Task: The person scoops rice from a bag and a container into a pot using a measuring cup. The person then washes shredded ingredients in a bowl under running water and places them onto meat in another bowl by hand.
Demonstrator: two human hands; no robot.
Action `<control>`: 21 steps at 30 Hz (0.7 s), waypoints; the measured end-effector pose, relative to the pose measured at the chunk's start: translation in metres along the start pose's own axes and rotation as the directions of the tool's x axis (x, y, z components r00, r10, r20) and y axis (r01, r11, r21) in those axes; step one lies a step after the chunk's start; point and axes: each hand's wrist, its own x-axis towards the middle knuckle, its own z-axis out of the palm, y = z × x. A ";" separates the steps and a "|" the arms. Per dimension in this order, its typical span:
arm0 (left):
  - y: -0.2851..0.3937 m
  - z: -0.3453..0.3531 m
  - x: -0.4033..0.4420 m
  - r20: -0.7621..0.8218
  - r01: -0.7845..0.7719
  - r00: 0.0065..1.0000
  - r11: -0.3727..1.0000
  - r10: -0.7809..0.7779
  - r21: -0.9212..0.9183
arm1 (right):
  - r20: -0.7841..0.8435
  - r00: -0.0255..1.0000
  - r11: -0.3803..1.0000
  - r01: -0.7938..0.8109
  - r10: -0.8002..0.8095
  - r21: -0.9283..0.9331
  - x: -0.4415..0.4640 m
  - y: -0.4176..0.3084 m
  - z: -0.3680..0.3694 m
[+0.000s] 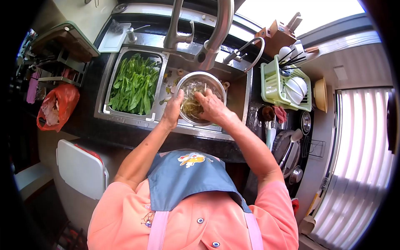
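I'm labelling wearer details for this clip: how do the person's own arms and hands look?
The left hand and the right hand are both ungloved, and no watch or bracelet shows. The forearms are uncovered, slim toward the wrist. The short sleeves are loose and coral pink.

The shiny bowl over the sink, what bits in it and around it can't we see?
All in the head view:
- Bottom of the metal bowl: covered by pale strands and water.
- What the strands are: too blurred to tell.
- Right hand: fingertips hidden among the strands.
- Left hand: most fingers hidden by the bowl's side.
- Sink floor underneath: the bowl blocks it.
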 end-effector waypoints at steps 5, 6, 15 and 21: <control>-0.002 0.002 -0.007 -0.022 0.057 0.998 0.995 -0.059 -0.079 | 0.024 1.000 0.982 -0.011 0.006 0.189 0.018 -0.008 -0.002; -0.001 0.001 -0.009 -0.032 0.042 0.999 0.996 -0.045 -0.075 | -0.094 0.995 0.974 0.060 -0.040 0.220 0.017 -0.009 -0.003; 0.005 0.012 -0.014 -0.037 -0.023 0.999 1.000 0.023 0.003 | -0.111 0.993 0.998 0.032 -0.037 -0.047 0.027 -0.033 -0.008; -0.015 -0.009 -0.011 -0.031 -0.023 0.999 0.996 0.026 0.083 | -0.092 0.981 0.973 0.184 -0.173 0.136 0.016 -0.002 -0.031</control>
